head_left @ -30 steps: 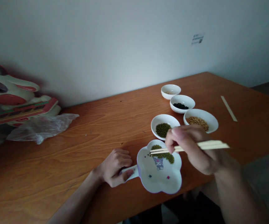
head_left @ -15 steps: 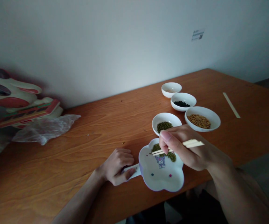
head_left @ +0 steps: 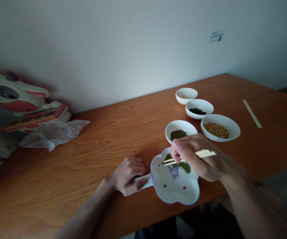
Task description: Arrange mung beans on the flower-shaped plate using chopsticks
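Note:
My left hand (head_left: 131,176) is closed round the short handle of a white flower-shaped plate (head_left: 175,194) with a purple rim and a cartoon print. Green mung beans (head_left: 184,167) lie in the upper part of this plate. Over them my right hand (head_left: 200,157) grips a pair of wooden chopsticks (head_left: 205,153), tips low inside the plate near its upper left. Whether the tips pinch a bean is too small to tell. Just beyond my right hand stands a white bowl (head_left: 191,127) with more mung beans (head_left: 178,134), its near side partly hidden.
Farther back are a bowl of tan beans (head_left: 216,130), a bowl of black beans (head_left: 197,111) and a bowl with a few pale bits (head_left: 186,96). A flat wooden strip (head_left: 252,114) lies at right. At left are a clear plastic bag (head_left: 55,134) and a cow-shaped toy (head_left: 24,96).
The whole view has shifted slightly, so things on the table appear a little farther right. The chopstick tips look slightly farther apart; both hands keep their holds.

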The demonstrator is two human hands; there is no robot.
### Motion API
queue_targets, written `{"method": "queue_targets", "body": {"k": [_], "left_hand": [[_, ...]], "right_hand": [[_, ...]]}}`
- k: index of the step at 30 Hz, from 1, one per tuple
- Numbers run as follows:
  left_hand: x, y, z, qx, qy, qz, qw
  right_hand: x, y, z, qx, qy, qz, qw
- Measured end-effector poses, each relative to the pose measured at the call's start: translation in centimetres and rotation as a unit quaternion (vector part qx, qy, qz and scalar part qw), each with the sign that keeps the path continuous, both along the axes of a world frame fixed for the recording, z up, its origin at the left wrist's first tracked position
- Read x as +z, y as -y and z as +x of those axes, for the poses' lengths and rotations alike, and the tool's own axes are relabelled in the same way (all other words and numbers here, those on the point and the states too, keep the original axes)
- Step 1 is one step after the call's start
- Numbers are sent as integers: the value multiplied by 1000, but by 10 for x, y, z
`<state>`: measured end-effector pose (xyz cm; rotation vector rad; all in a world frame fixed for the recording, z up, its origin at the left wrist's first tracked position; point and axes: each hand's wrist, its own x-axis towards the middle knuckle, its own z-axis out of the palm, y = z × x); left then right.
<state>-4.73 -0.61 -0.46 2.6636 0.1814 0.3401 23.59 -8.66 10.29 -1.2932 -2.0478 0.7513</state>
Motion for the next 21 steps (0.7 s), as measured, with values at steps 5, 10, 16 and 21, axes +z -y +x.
{"method": "queue_targets", "body": {"k": [5, 10, 16, 21], "left_hand": [[-1, 0, -1, 2, -2, 5, 1000], [-2, 0, 0, 1, 2, 2, 1000], [-3, 0, -1, 2, 1, -7, 1000], [-3, 0, -1, 2, -4, 1, 1000]], "right_hand": [[0, -2, -1, -2, 4, -5, 1000], [0, -2, 0, 2, 3, -2, 1000], [-1, -1, 0, -4, 6, 7, 1000], [-3, -2, -2, -9, -6, 20, 1000]]}}
